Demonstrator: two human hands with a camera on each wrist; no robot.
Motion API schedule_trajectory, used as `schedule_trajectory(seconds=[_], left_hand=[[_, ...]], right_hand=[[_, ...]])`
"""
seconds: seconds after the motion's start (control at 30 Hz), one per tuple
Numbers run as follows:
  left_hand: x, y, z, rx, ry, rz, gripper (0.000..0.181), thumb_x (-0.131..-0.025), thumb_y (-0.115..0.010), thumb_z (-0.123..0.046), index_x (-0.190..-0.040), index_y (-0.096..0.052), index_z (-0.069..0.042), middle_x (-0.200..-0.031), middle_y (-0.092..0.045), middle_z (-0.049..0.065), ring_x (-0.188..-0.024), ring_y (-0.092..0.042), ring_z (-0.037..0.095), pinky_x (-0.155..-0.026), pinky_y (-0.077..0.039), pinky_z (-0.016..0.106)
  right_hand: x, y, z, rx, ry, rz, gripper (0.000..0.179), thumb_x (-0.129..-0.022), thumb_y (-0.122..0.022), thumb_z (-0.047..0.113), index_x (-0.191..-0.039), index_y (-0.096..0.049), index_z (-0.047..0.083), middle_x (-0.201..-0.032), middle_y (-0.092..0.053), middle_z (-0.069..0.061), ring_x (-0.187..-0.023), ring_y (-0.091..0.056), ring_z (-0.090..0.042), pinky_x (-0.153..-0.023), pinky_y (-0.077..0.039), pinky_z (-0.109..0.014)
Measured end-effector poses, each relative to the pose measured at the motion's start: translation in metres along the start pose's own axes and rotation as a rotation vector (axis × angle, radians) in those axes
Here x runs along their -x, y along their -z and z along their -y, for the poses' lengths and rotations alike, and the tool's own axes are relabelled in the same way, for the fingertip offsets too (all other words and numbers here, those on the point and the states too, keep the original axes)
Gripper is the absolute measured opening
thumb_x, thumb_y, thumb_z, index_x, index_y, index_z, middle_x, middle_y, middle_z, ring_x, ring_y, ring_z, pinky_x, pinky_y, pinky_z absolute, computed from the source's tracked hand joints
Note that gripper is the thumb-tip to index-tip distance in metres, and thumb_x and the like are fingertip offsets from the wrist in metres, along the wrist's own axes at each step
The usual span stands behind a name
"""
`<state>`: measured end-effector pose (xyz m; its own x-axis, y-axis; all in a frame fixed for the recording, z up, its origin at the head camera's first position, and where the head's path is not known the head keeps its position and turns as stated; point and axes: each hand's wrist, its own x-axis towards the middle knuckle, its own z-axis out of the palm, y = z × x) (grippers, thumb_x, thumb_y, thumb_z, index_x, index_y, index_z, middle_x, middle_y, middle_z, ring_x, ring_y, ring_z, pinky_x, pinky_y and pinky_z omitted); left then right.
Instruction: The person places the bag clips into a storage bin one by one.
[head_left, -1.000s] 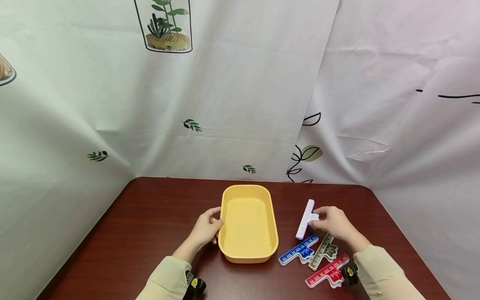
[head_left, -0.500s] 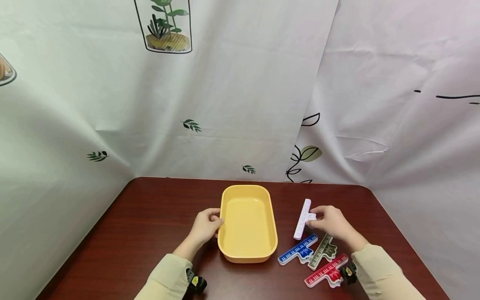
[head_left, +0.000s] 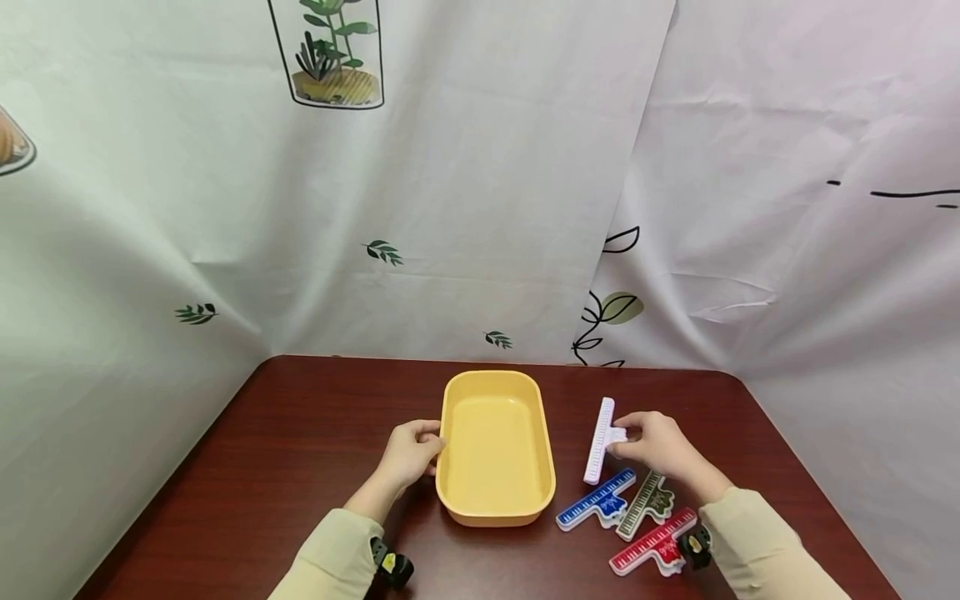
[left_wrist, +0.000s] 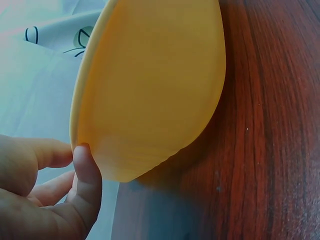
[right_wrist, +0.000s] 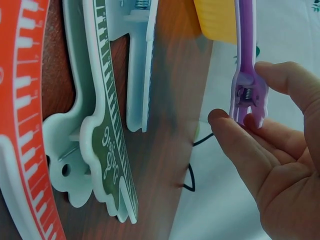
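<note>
In the head view a yellow rectangular tray point(head_left: 493, 454) rests on the table. My left hand point(head_left: 407, 457) pinches its left rim; in the left wrist view the thumb and fingers meet across the tray's edge point(left_wrist: 75, 115). To the right of the tray, my right hand point(head_left: 658, 442) holds a pale lilac piano-key clip point(head_left: 599, 442) by its handle. The right wrist view shows this clip's spring point(right_wrist: 247, 93) and purple inside, with thumb and fingers on the handle halves. Close to that hand lie a blue clip point(head_left: 596, 502) and a green clip point(head_left: 643, 507).
Nearer the front lies a red clip point(head_left: 651, 546), partly beneath the right wrist camera point(head_left: 694, 547). The dark red-brown wooden table point(head_left: 300, 467) has rounded far corners. White printed cloth point(head_left: 480, 183) hangs behind it and at its sides.
My right hand has shifted slightly left, and the lilac clip has moved with it and turned a little more upright in view. My left hand stays at the tray's rim.
</note>
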<state>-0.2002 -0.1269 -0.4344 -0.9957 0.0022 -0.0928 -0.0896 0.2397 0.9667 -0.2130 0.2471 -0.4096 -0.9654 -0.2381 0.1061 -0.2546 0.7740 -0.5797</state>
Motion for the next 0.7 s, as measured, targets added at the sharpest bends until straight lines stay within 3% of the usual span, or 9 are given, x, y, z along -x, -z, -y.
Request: schedule_trajectory(seconds=[0.1, 0.17, 0.3, 0.4, 0.7], left_hand=[[-0.001, -0.002, 0.001, -0.005, 0.023, -0.012, 0.038, -0.085, -0.058, -0.002, -0.122, -0.055, 0.010, -0.087, -0.065, 0.014, -0.058, -0.057, 0.011, -0.048, -0.054, 0.026], [0.006, -0.002, -0.009, -0.011, 0.026, -0.010, 0.037, -0.086, -0.057, 0.000, -0.121, -0.055, 0.012, -0.087, -0.065, 0.016, -0.057, -0.056, 0.011, -0.049, -0.053, 0.027], [0.008, -0.002, -0.011, -0.003, 0.027, -0.008, 0.037, -0.086, -0.057, 0.000, -0.121, -0.055, 0.011, -0.086, -0.065, 0.015, -0.056, -0.056, 0.011, -0.048, -0.053, 0.027], [0.002, -0.002, -0.001, 0.012, 0.030, -0.007, 0.037, -0.086, -0.059, -0.001, -0.122, -0.056, 0.010, -0.087, -0.065, 0.015, -0.056, -0.057, 0.012, -0.047, -0.053, 0.027], [0.000, -0.001, 0.000, 0.028, 0.044, 0.011, 0.038, -0.087, -0.059, 0.000, -0.123, -0.054, 0.010, -0.093, -0.064, 0.022, -0.060, -0.060, 0.014, -0.047, -0.054, 0.029]], right_hand=[[-0.001, -0.001, 0.001, 0.004, 0.015, 0.001, 0.042, -0.072, -0.078, 0.021, -0.101, -0.068, -0.007, -0.082, -0.069, -0.008, -0.069, -0.058, -0.011, -0.058, -0.050, -0.020], [-0.001, -0.001, 0.003, 0.006, 0.018, 0.000, 0.042, -0.071, -0.079, 0.022, -0.100, -0.068, -0.006, -0.082, -0.069, -0.008, -0.068, -0.057, -0.011, -0.057, -0.049, -0.020], [-0.001, -0.002, 0.007, 0.000, 0.013, 0.009, 0.041, -0.071, -0.079, 0.022, -0.100, -0.068, -0.005, -0.082, -0.069, -0.008, -0.069, -0.058, -0.011, -0.059, -0.050, -0.021], [-0.001, -0.003, 0.009, -0.003, 0.012, 0.013, 0.040, -0.072, -0.079, 0.023, -0.100, -0.068, -0.003, -0.083, -0.069, -0.008, -0.069, -0.059, -0.012, -0.060, -0.051, -0.021], [-0.002, -0.007, 0.013, -0.042, 0.031, 0.026, 0.040, -0.073, -0.080, 0.023, -0.100, -0.067, -0.003, -0.085, -0.069, -0.008, -0.070, -0.061, -0.011, -0.060, -0.053, -0.019]])
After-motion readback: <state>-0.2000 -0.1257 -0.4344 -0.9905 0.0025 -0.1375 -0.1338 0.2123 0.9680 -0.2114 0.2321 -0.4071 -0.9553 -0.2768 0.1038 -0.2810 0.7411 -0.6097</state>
